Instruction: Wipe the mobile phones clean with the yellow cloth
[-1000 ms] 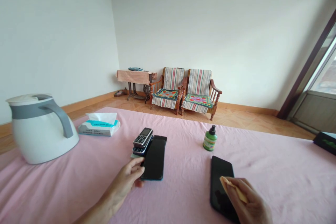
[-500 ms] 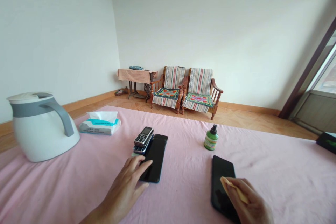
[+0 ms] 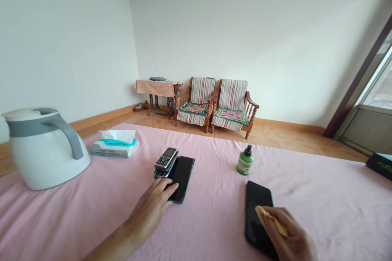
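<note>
My left hand has its bent fingers on the near left corner of a black smartphone, its thumb by the near edge. Against that phone's left side lie two small keypad phones, a silver-and-black one on top of another. In my right hand a folded yellow cloth is pinched, resting on a second black smartphone. That phone's near end is partly hidden by the hand. Beyond it stands a small green spray bottle with a black top.
A pink cloth covers the surface. On the left stand a white-and-grey jug and a tissue pack. A dark box sits at the right edge. Two wooden chairs and a draped side table stand by the wall.
The left smartphone's near end has shifted away from me, with my left hand closing in on its corner. My right hand and the cloth have hardly moved. The view has shifted slightly.
</note>
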A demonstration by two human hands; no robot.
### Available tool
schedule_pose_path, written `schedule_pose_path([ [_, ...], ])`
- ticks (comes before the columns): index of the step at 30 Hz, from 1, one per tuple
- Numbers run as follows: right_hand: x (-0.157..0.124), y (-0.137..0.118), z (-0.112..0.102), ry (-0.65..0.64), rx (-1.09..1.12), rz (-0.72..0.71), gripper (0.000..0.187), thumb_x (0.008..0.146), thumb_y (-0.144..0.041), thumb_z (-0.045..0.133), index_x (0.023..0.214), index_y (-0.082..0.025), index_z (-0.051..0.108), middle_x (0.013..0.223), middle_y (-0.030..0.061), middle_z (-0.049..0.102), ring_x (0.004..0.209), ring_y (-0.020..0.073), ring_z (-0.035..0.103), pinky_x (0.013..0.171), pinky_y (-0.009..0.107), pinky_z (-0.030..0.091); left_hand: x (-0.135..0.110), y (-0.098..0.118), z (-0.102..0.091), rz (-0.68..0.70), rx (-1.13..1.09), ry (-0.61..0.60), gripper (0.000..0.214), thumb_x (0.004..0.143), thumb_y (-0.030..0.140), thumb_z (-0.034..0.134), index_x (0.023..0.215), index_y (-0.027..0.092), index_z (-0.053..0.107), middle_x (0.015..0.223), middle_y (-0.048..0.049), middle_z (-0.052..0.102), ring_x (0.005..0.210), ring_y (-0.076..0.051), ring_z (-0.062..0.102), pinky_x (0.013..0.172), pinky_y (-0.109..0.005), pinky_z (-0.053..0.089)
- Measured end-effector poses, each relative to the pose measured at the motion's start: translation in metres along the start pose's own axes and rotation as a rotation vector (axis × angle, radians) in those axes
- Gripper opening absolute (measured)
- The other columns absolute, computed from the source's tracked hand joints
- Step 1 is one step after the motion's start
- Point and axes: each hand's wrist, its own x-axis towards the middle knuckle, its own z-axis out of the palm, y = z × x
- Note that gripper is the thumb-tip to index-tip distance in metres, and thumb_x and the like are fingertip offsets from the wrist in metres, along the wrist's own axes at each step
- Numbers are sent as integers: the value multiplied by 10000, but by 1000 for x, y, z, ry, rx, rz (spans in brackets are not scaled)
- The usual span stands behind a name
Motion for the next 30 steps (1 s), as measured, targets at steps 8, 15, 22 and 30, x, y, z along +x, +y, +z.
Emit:
schedule_pose_path([
  [8,-1,-3,1,50,-59,28,396,764,-576,553,784,-211,706,823,49,674,737,195,644,625,218,501,2,10,-3,-13,50,3,468,761,74,552,1197,239,598,1210,-75,581,1132,-284,517,1003,-480,400],
  [15,3,-9,-4,145,-92,70,410,745,-577,546,728,-201,709,758,50,694,683,205,656,552,234,486,-2,79,22,7,-575,-310,517,758,147,583,1264,244,544,1168,-78,622,1005,-222,598,914,-346,480],
  [22,3,-9,-4,134,-86,110,367,761,-521,527,704,-203,701,712,32,683,637,192,644,568,244,471,16,142,62,-239,-1237,-550,650,780,270,613,1363,98,384,1332,-191,499,1196,-263,502,989,-385,400],
  [30,7,-9,-11,33,78,236,385,713,-527,588,746,-160,702,636,28,659,593,185,606,510,234,442,30,160,63,-449,-1370,-550,376,732,258,630,1086,133,609,1059,-84,647,1073,-245,552,883,-340,409],
])
